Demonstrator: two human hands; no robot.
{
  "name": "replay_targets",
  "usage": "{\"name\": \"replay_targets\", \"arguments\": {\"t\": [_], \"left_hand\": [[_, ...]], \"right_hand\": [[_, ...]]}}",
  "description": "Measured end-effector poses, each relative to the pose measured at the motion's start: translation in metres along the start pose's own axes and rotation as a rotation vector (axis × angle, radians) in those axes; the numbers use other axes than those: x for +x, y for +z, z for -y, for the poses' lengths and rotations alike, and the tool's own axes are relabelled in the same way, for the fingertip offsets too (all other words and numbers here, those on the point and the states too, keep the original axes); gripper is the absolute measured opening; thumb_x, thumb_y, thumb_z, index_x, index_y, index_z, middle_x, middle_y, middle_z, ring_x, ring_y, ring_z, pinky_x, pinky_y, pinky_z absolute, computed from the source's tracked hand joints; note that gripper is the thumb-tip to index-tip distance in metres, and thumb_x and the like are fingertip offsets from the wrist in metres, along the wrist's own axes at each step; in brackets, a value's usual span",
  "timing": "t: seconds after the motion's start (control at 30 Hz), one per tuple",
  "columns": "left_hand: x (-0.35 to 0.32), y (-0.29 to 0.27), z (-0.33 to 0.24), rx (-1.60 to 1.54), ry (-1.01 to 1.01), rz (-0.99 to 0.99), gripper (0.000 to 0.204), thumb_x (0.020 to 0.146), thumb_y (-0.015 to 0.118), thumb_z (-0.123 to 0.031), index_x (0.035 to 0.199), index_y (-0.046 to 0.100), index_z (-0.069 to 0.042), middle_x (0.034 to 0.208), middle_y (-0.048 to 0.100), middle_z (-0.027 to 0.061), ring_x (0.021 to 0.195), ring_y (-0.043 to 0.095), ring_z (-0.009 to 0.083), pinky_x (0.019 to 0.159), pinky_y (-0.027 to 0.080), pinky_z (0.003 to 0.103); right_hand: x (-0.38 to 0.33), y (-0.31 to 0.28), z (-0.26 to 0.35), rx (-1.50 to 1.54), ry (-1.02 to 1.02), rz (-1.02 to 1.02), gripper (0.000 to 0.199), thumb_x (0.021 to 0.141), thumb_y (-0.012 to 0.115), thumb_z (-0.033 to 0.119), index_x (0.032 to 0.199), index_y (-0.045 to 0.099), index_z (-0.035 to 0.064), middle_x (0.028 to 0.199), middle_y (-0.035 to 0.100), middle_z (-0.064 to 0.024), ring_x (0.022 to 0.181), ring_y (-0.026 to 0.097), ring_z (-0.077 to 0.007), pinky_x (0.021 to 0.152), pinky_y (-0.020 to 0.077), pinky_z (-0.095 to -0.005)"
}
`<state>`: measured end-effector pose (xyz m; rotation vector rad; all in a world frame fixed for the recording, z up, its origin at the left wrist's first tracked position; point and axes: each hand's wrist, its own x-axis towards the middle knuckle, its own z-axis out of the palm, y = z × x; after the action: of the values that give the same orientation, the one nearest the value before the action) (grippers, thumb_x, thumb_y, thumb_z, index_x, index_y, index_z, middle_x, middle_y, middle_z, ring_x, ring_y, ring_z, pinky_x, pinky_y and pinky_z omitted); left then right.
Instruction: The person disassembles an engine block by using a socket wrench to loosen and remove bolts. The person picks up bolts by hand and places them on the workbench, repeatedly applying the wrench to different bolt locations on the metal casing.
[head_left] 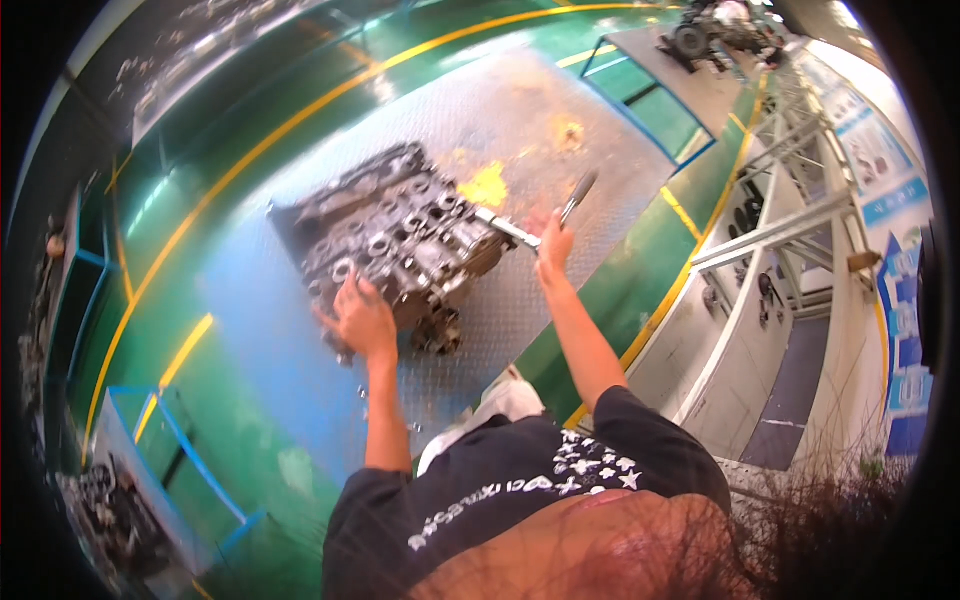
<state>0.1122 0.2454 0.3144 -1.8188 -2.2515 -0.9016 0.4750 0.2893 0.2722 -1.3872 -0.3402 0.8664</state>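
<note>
Head view – L hand (363, 318) on engine block (400, 245), R hand (553, 243) gripping ratchet (545, 220).

Green floor (250, 470) with yellow lines (300, 115), grey checker plate (560, 160) (stained yellow), blue-framed bin (170, 470) at lower left, white metal rack (770, 240) at right, machine parts (720, 30) at top right.

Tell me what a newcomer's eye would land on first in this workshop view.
The grey metal engine block at the centre, lying on the checkered steel floor plate. The left hand rests on its near edge, while the right hand grips a long wrench set against the block's right end. Around them, the glossy green floor with its curving yellow line stands out.
</note>
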Motion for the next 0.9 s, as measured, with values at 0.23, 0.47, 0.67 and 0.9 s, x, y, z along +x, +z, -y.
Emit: {"name": "replay_targets", "arguments": {"t": [0.23,0.47,0.67,0.9], "left_hand": [[0.010,0.010,-0.003,-0.079,-0.015,-0.053,0.041,0.106,0.046,-0.038,0.124,0.073,-0.014,0.120,0.075,0.0052,0.116,0.067,0.0232,0.126,0.017,0.057],[0.009,0.011,-0.002,-0.107,-0.048,-0.031,0.043,0.106,0.044,-0.039,0.123,0.073,-0.012,0.118,0.075,0.0052,0.118,0.066,0.0229,0.127,0.014,0.058],[0.003,0.007,0.003,-0.119,-0.049,-0.043,0.041,0.106,0.045,-0.039,0.122,0.073,-0.014,0.119,0.075,0.0047,0.117,0.067,0.0226,0.127,0.014,0.058],[0.006,0.006,-0.004,-0.098,-0.044,-0.031,0.036,0.106,0.047,-0.035,0.123,0.072,-0.015,0.116,0.074,0.0028,0.114,0.068,0.0205,0.127,0.015,0.059]], "right_hand": [[-0.050,-0.010,0.011,-0.864,-1.185,0.530,0.044,0.101,0.056,0.005,0.145,0.053,0.0016,0.130,0.070,-0.0169,0.114,0.071,-0.0343,0.091,0.0576,-0.0401],[-0.012,0.002,-0.008,0.144,-0.061,0.048,0.052,0.113,0.038,0.031,0.146,0.039,-0.0097,0.136,0.062,-0.0312,0.122,0.065,-0.0451,0.103,0.0552,-0.0480],[-0.040,-0.011,0.011,-0.772,-1.291,0.485,0.032,0.111,0.045,0.017,0.133,0.065,0.0064,0.129,0.072,-0.0107,0.120,0.070,-0.0243,0.100,0.0548,-0.0392],[-0.023,0.003,0.000,0.171,-0.003,0.015,0.056,0.114,0.033,0.031,0.146,0.039,-0.0144,0.134,0.064,-0.0293,0.119,0.068,-0.0389,0.107,0.0530,-0.0434]]}}
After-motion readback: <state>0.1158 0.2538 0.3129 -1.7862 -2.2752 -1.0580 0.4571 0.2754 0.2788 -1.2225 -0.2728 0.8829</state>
